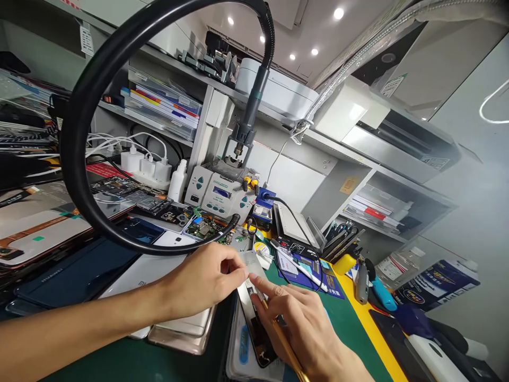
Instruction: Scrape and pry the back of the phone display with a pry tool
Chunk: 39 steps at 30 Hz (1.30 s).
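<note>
Found: dark phone part (pixel 257 333) on plastic case (pixel 234 362), near side of white control box (pixel 217 193). Long axis running away from that box, slightly aslant. Left hand (pixel 209 278) at the end closest to box, thumb and finger bent together; cannot tell whether gripping anything. Right hand (pixel 298 313) farther from box, grasping gold-handled tool (pixel 287 347), overlapping the part more.

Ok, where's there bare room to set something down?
The green mat between the right hand and the yellow strip; also a patch just below the overlapping phones. It's crowded around the dark blue phone and the rework station.
</note>
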Each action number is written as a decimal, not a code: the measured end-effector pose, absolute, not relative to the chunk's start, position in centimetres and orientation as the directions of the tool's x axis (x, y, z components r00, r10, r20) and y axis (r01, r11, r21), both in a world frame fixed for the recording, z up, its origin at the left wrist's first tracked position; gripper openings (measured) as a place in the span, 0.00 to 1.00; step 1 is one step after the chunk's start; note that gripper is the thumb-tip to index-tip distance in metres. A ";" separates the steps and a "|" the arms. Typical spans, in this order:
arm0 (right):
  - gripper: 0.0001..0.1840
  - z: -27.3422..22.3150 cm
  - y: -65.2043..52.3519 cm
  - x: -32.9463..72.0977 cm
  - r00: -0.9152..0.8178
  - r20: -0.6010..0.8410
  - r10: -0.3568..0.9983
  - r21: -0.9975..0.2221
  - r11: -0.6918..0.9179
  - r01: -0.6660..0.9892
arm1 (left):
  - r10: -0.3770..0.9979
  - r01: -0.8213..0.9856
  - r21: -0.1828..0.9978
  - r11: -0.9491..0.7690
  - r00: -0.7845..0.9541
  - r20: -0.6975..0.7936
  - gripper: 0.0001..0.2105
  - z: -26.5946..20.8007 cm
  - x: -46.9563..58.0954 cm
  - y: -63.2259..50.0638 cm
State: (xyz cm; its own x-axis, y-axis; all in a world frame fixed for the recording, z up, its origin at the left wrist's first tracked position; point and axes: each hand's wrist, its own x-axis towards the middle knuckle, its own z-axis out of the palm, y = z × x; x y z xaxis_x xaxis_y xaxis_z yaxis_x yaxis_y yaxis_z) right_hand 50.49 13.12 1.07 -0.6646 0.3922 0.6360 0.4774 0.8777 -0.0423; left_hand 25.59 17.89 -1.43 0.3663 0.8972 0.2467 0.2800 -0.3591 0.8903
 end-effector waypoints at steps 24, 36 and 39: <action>0.31 2.1 14.1 51.7 -0.041 0.521 0.853 -0.745 0.478 0.466 | 0.888 0.334 0.872 -0.357 0.411 0.206 0.13 -1.5 24.8 17.1; 0.32 5.7 12.9 52.4 -0.191 0.455 0.870 -0.536 0.439 0.721 | 0.820 0.407 0.742 -0.532 0.468 0.331 0.04 -2.8 24.7 17.7; 0.22 6.7 13.0 51.4 -0.246 0.268 0.931 -0.624 0.363 0.692 | 0.808 0.413 0.722 -0.555 0.472 0.351 0.03 -3.7 24.8 18.6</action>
State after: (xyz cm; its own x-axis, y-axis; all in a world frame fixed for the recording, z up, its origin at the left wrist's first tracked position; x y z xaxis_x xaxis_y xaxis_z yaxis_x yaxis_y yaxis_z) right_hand 51.42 13.02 6.74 -0.2462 0.9313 0.2683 0.6918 0.3627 -0.6243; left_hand 24.81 18.63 -3.68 0.4721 0.8085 0.3513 0.4133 -0.5551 0.7219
